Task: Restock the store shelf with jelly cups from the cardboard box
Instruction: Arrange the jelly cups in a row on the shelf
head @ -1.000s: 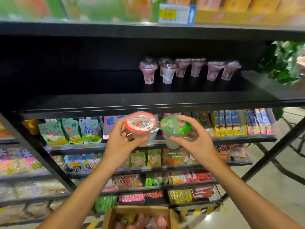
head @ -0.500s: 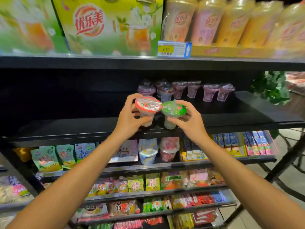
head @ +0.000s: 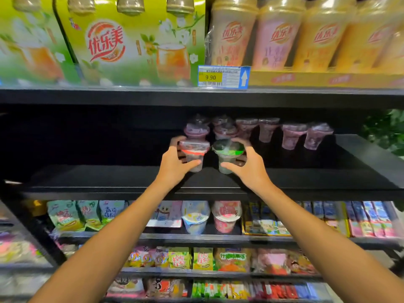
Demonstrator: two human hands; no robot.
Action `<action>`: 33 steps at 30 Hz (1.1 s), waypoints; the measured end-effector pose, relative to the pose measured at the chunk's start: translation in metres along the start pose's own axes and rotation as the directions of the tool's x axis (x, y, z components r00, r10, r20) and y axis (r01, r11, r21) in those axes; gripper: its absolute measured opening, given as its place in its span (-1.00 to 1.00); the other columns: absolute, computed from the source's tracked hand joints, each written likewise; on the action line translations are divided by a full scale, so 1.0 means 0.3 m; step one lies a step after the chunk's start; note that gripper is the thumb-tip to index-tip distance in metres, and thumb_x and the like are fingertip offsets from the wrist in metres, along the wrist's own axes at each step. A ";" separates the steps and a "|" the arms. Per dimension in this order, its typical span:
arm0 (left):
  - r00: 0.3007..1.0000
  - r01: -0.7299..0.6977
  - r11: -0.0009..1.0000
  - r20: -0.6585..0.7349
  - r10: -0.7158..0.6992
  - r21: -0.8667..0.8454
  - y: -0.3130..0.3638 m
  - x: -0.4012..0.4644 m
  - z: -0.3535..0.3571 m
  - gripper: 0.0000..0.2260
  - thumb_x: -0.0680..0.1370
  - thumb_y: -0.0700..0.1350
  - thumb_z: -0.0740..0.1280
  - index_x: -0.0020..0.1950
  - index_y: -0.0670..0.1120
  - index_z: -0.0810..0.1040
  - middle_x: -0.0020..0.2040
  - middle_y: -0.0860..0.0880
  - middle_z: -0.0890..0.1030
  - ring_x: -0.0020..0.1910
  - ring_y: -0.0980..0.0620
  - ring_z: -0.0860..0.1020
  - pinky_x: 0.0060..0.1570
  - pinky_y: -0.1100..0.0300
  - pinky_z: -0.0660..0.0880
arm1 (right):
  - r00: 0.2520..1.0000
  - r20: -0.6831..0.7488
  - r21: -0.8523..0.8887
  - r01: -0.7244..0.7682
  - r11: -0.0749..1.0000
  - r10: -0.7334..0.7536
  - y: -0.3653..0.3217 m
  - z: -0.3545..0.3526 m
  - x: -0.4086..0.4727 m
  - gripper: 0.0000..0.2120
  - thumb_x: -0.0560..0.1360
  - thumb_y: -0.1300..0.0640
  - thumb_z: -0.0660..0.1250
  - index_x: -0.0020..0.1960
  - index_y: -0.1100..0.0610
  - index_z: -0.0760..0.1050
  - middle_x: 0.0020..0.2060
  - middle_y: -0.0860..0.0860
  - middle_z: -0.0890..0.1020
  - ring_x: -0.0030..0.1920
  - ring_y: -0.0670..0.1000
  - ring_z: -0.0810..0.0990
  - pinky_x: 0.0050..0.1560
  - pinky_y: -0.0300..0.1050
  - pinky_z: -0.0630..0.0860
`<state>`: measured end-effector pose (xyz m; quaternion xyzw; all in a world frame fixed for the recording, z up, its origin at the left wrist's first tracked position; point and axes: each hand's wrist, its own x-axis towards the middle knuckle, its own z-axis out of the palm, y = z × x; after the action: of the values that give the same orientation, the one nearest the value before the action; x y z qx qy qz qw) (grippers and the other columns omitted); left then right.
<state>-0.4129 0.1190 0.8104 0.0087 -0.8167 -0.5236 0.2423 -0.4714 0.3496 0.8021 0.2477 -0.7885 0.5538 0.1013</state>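
Note:
My left hand (head: 175, 162) grips a jelly cup with a red-rimmed lid (head: 194, 153), its fingers and thumb curled round the cup. My right hand (head: 247, 165) grips a jelly cup with a green lid (head: 227, 152) the same way. Both cups are upright, side by side over the dark shelf board (head: 109, 178), just in front of a row of several purple-lidded jelly cups (head: 290, 136) at the back. Whether the two held cups touch the board is hard to tell. The cardboard box is out of view.
The shelf above holds boxed drink packs (head: 122, 40) and tall milk-tea cups (head: 275, 38), with a price tag (head: 223, 76) on its edge. Lower shelves carry snack packets (head: 65, 215) and two larger cups (head: 225, 217). Green leaves (head: 384, 130) show at the right.
Both hands have carried their cups up and forward into the dark shelf, from in front of its edge to just before the purple cups. The view has tilted upward.

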 end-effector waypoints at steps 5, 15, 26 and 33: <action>0.999 0.032 0.986 0.012 -0.035 0.163 0.016 0.029 0.002 -0.45 0.41 -0.14 0.61 0.34 -0.18 0.51 0.16 -0.10 0.66 0.15 0.02 0.63 0.11 0.27 0.52 | 1.000 0.008 -0.040 0.002 0.999 -0.001 -0.006 0.005 0.035 -0.32 0.41 0.18 0.59 0.43 -0.01 0.37 0.12 -0.06 0.64 0.10 -0.20 0.62 0.14 -0.32 0.55; 0.994 0.060 0.958 0.072 -0.083 0.281 0.028 0.018 -0.020 -0.36 0.44 0.01 0.57 0.39 -0.20 0.39 0.17 -0.14 0.62 0.13 -0.05 0.61 0.17 0.00 0.58 | 0.997 0.026 -0.132 -0.072 0.989 0.076 -0.023 0.001 0.027 -0.19 0.43 0.12 0.59 0.54 -0.03 0.24 0.31 0.08 0.58 0.22 -0.07 0.59 0.29 -0.09 0.55; 0.962 -0.207 0.875 0.252 0.101 0.438 0.019 -0.132 -0.274 -0.14 0.50 0.06 0.49 0.63 0.05 0.02 0.52 -0.04 0.29 0.48 -0.02 0.33 0.40 0.02 0.36 | 0.995 -0.097 -0.425 -0.033 0.905 -0.009 -0.178 -0.055 -0.217 -0.25 0.51 -0.08 0.48 0.58 0.01 0.22 0.53 -0.04 0.31 0.53 0.00 0.28 0.52 0.04 0.30; 0.863 -0.498 0.678 0.387 0.325 0.541 -0.041 -0.320 -0.383 -0.34 0.57 0.09 0.39 0.60 -0.04 0.22 0.58 -0.04 0.25 0.55 -0.04 0.23 0.53 0.04 0.23 | 0.993 -0.007 -0.514 0.100 0.852 -0.120 -0.269 0.075 -0.443 -0.49 0.56 0.00 0.42 0.47 0.04 0.40 0.47 -0.05 0.40 0.51 -0.03 0.31 0.51 -0.21 0.22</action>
<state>-0.2846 0.0415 0.8011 -0.1656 -0.9474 -0.1505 0.2288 -0.3145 0.3444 0.8026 0.2457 -0.8898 0.3220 0.2104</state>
